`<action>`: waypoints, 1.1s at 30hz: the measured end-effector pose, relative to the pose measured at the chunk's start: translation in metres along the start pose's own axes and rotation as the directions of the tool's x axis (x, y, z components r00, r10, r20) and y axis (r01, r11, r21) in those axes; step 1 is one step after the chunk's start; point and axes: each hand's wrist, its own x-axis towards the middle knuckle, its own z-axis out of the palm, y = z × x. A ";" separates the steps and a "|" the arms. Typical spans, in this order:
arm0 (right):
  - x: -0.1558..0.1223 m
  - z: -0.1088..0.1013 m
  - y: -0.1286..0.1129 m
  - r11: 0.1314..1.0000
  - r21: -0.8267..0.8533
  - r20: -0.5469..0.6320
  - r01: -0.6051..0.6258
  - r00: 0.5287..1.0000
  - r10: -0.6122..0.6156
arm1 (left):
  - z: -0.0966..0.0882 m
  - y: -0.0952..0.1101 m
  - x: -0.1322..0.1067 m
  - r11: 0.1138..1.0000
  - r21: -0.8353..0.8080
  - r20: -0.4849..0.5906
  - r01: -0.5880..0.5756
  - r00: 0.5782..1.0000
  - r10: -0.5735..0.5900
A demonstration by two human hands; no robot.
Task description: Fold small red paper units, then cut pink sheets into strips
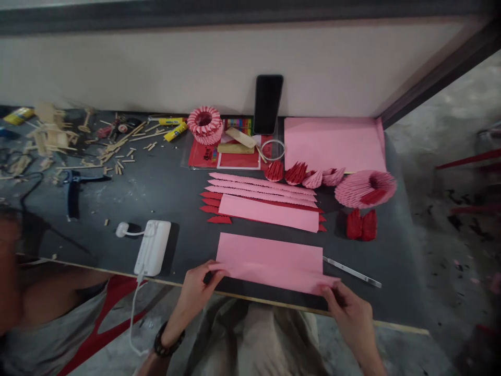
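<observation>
A pink paper sheet (270, 253) lies near the table's front edge, its near long side lifted and curling over. My left hand (199, 284) pinches the left end of that side between thumb and fingers. At the right end my right hand (348, 308) pinches the same side. Just beyond lies a pink paper strip (270, 213) on top of red zigzag-edged strips (211, 202). Several pink pointed strips (262, 189) are stacked farther back. A metallic craft knife or slim blade (352, 271), I cannot tell which, rests right of the sheet.
Folded-paper pieces, including a pink fan-like one (366, 189) and red ones (361, 224), stand at right. A phone (267, 104) leans on the partition. A white power bank (152, 248) with a cable, a blue hand tool (74, 193) and wood sticks (117, 149) lie left. Another person's arm (10, 271) shows there.
</observation>
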 end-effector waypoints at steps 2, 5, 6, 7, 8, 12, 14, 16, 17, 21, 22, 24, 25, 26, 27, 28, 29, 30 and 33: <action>0.002 0.005 -0.007 0.995 -0.093 -0.046 -0.019 0.999 0.014 | 0.004 0.005 0.003 0.996 0.075 -0.092 0.057 0.994 -0.050; 0.010 0.009 -0.014 0.980 -0.190 -0.054 -0.056 0.997 0.047 | 0.014 0.008 0.007 0.984 0.147 -0.199 0.103 0.977 -0.072; 0.013 0.010 -0.016 0.975 -0.211 -0.048 -0.071 0.997 0.062 | 0.018 0.008 0.009 0.981 0.163 -0.230 0.102 0.971 -0.062; 0.015 0.011 -0.017 0.970 -0.228 -0.040 -0.083 0.996 0.076 | 0.021 0.008 0.010 0.979 0.179 -0.264 0.095 0.964 -0.045; 0.018 0.012 -0.018 0.965 -0.244 -0.036 -0.092 0.996 0.086 | 0.024 0.008 0.011 0.977 0.194 -0.298 0.087 0.954 -0.026; 0.022 0.015 -0.024 0.953 -0.279 -0.069 -0.120 0.992 0.105 | 0.032 0.003 0.012 0.972 0.216 -0.382 0.094 0.924 -0.004; 0.023 0.016 -0.028 0.944 -0.299 -0.104 -0.139 0.988 0.113 | 0.036 -0.001 0.012 0.969 0.226 -0.390 0.101 0.921 -0.005; 0.023 0.015 -0.032 0.936 -0.316 -0.120 -0.156 0.985 0.124 | 0.040 -0.005 0.012 0.966 0.245 -0.404 0.083 0.914 0.024; 0.024 0.015 -0.034 0.933 -0.320 -0.120 -0.165 0.984 0.132 | 0.042 -0.007 0.013 0.964 0.255 -0.414 0.071 0.909 0.042; 0.025 0.014 -0.035 0.929 -0.329 -0.101 -0.170 0.984 0.144 | 0.047 -0.012 0.013 0.955 0.291 -0.456 0.050 0.885 0.092; 0.025 0.014 -0.035 0.931 -0.328 -0.101 -0.160 0.986 0.134 | 0.048 -0.012 0.013 0.953 0.298 -0.457 0.050 0.884 0.096; 0.026 0.014 -0.034 0.937 -0.325 -0.120 -0.128 0.988 0.094 | 0.049 -0.012 0.013 0.952 0.303 -0.458 0.051 0.884 0.098; 0.026 0.014 -0.034 0.940 -0.323 -0.139 -0.110 0.988 0.068 | 0.049 -0.012 0.013 0.951 0.304 -0.458 0.055 0.884 0.095; 0.026 0.014 -0.034 0.943 -0.320 -0.158 -0.090 0.987 0.041 | 0.050 -0.011 0.013 0.949 0.308 -0.461 0.059 0.882 0.095; 0.027 0.013 -0.034 0.945 -0.320 -0.172 -0.071 0.985 0.016 | 0.051 -0.011 0.013 0.947 0.316 -0.465 0.062 0.880 0.098; 0.027 0.013 -0.034 0.944 -0.324 -0.180 -0.058 0.984 -0.002 | 0.052 -0.011 0.013 0.943 0.328 -0.470 0.064 0.877 0.104; 0.027 0.012 -0.034 0.942 -0.332 -0.178 -0.052 0.984 -0.009 | 0.052 -0.010 0.013 0.938 0.342 -0.478 0.063 0.871 0.116; 0.027 0.012 -0.034 0.938 -0.343 -0.165 -0.054 0.986 -0.003 | 0.053 -0.010 0.012 0.933 0.357 -0.487 0.057 0.863 0.134; 0.026 0.012 -0.035 0.906 -0.412 -0.131 -0.094 0.990 0.044 | 0.055 -0.008 0.012 0.913 0.408 -0.477 -0.013 0.849 0.225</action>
